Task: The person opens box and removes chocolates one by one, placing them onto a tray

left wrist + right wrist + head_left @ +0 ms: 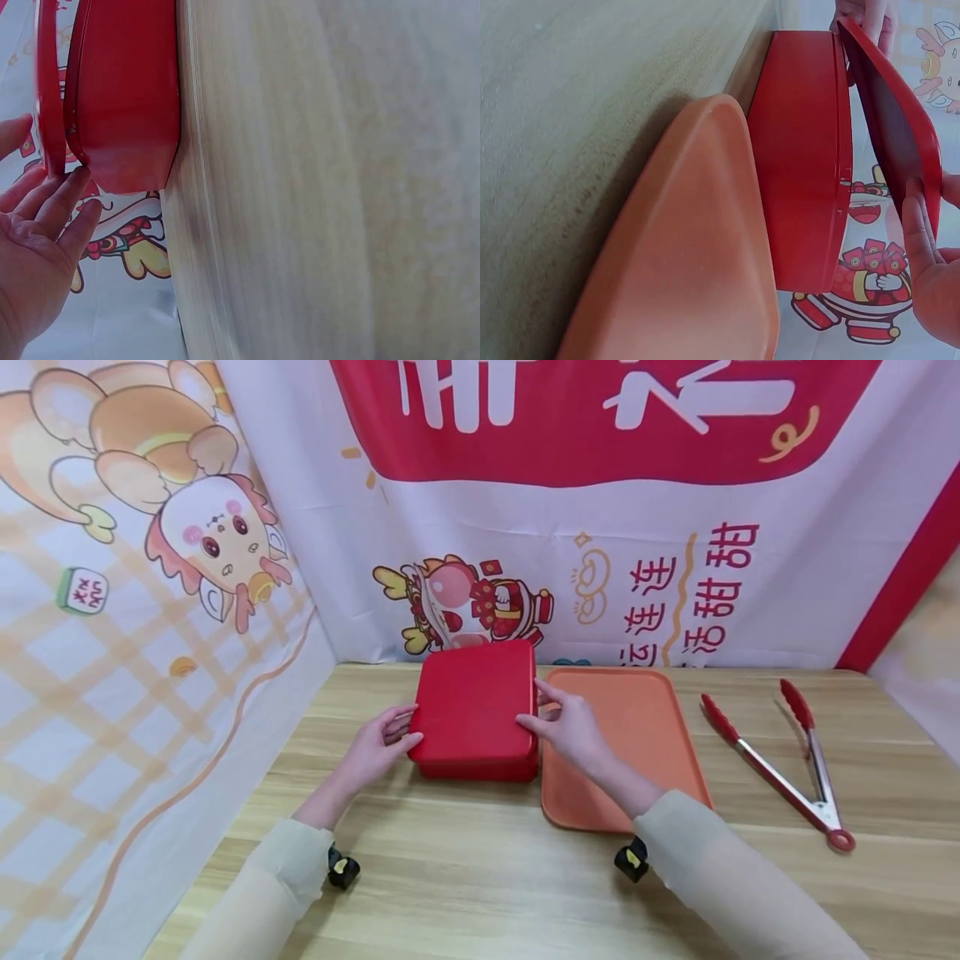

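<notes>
A red square lid (474, 702) is held over a red box (480, 771) that stands on the wooden table. My left hand (375, 747) grips the lid's left side, its thumb on the outer face and its fingers under the edge. On the other side my right hand (573, 727) pinches the right edge between thumb and fingers. The right wrist view shows the lid (904, 131) tilted, its right side well apart from the box (799, 161). From the left wrist a narrower gap shows between the lid (50, 97) and box (127, 105). The box's inside is hidden.
Right of the box lies an orange tray (630, 714), close beside it. Farther right, red-tipped metal tongs (783, 785) lie spread on the table (450, 877). Printed cloths (315, 485) hang behind and at the left.
</notes>
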Available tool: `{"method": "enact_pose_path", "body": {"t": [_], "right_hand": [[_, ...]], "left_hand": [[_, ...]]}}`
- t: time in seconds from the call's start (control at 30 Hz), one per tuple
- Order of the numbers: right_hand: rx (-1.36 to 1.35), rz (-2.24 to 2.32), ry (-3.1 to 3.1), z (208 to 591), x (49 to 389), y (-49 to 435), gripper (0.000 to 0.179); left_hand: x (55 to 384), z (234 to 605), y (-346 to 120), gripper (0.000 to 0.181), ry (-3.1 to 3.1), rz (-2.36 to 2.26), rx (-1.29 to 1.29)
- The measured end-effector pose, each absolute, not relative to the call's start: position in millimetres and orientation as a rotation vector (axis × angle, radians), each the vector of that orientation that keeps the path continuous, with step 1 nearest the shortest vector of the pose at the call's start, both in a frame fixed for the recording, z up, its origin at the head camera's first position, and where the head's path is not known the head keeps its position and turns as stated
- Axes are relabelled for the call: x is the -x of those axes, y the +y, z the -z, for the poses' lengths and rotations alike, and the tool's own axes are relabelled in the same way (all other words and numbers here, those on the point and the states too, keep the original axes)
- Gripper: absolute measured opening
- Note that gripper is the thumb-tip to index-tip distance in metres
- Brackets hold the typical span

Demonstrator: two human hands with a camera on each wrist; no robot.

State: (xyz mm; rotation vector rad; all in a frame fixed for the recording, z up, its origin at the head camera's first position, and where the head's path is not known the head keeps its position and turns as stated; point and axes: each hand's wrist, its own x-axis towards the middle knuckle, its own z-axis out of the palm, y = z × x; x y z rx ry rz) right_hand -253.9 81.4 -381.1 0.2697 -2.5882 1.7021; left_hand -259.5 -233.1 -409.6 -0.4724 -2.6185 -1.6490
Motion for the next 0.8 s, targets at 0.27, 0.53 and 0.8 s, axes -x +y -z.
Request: {"method": "enact_pose_path", "body": {"t": [0.27, 0.53, 0.8], "right_hand": [[-0.296, -1.707, -2.596, 376.6, 251.9, 84.1, 0.074], [-0.347, -1.698, -2.611, 371.5, 251.5, 82.8, 0.077], [-0.347, -1.719, -2.642, 373.5, 245.0, 84.7, 0.079]], "left_hand": [[253.9, 409.1, -231.5, 0.054, -2.553, 1.723, 0.453], [253.5, 406.7, -236.8, 0.055, -2.489, 1.886, 0.347], [245.8, 406.2, -239.2, 0.057, -2.466, 1.997, 0.286]]}}
